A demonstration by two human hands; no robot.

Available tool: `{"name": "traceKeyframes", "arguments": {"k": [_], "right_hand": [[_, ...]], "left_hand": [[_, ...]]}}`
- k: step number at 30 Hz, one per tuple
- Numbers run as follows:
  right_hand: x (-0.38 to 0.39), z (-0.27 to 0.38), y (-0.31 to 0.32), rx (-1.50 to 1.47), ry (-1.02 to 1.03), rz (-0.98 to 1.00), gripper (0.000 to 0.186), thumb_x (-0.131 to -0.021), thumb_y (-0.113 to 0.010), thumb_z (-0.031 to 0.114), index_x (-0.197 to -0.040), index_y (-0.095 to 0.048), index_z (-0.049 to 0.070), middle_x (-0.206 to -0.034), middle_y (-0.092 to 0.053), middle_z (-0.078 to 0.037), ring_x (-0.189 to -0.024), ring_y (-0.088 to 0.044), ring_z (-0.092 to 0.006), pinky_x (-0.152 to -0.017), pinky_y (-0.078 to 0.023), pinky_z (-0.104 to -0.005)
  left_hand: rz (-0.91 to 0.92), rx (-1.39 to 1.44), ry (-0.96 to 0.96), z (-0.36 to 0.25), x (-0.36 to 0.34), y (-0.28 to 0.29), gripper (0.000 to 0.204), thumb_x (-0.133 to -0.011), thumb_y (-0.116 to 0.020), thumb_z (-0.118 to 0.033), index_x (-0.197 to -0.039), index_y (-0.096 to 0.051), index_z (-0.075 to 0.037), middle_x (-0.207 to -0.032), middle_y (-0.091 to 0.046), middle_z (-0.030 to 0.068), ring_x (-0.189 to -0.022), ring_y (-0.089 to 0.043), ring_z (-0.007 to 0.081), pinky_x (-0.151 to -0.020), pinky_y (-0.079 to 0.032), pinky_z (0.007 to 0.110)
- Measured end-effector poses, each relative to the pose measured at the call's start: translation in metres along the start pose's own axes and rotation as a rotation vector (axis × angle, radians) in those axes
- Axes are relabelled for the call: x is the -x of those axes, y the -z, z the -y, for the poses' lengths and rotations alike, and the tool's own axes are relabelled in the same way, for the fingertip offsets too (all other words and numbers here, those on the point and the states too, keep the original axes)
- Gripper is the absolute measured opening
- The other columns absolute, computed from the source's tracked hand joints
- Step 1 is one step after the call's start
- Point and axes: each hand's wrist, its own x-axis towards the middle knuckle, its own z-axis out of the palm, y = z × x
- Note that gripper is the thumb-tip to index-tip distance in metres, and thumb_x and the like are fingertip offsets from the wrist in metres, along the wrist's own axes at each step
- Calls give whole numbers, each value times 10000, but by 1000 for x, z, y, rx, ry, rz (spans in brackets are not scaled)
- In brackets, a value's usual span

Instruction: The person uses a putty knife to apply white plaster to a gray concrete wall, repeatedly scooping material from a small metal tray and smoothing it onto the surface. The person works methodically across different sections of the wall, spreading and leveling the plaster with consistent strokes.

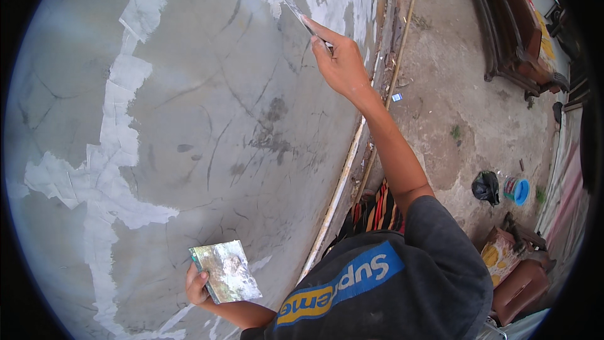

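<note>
I'd call it part-done: ragged matte bands of white paste [119, 113] on the grey wall [182, 94], while broad smooth stretches with dark marks [275, 110] remain bare. My right hand [343, 66] pinches a thin flat scraper [302, 16], tip at the paste toward the wall's floor-side edge; contact unclear. Left hand [197, 286] grips a square board [226, 271], crusty and smeared.

Right hand [345, 68] holds a scraper [297, 13] at the white-patched grey wall [179, 104], left hand [196, 284] a smeared plate [228, 271]
</note>
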Motion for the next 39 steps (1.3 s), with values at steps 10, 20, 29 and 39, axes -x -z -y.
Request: {"name": "traceKeyframes", "arguments": {"k": [10, 20, 29, 39], "right_hand": [[55, -26, -36, 24, 120, 45, 437, -940, -512, 73, -1373, -535, 127, -662, -506, -124, -581, -386, -127, -581, -411, -316], [-2, -1, -2, -2, 84, 44, 415, -927, -523, 97, -1333, -588, 150, -571, -353, -22, -519, -268, -92, -484, -315, -286], [6, -9, 30, 127, 14, 170, 395, -944, -512, 112, -1326, -602, 158, -588, -371, 42, -511, -268, -67, -459, -295, -279], [12, -7, 11, 147, 38, 227, 410, -931, -516, 105, -1329, -598, 163, -560, -338, 35, -500, -256, -66, -451, -281, -279]], "left_hand": [[29, 27, -10, 3, -1, 5, 617, -808, -625, -278, -1218, -465, 153, -1076, -632, 227, -934, -637, 270, -841, -487, 329], [-36, -59, -28, 1, -6, 4, 618, -775, -622, -286, -1193, -498, 152, -1066, -638, 214, -921, -632, 257, -846, -473, 319], [-36, -54, -10, 1, -1, 4, 600, -769, -604, -267, -1184, -502, 154, -1061, -640, 212, -925, -629, 259, -847, -467, 311], [-62, -100, 13, 1, 1, 9, 611, -774, -609, -292, -1172, -508, 161, -1055, -641, 216, -916, -629, 260, -837, -465, 311]]}}
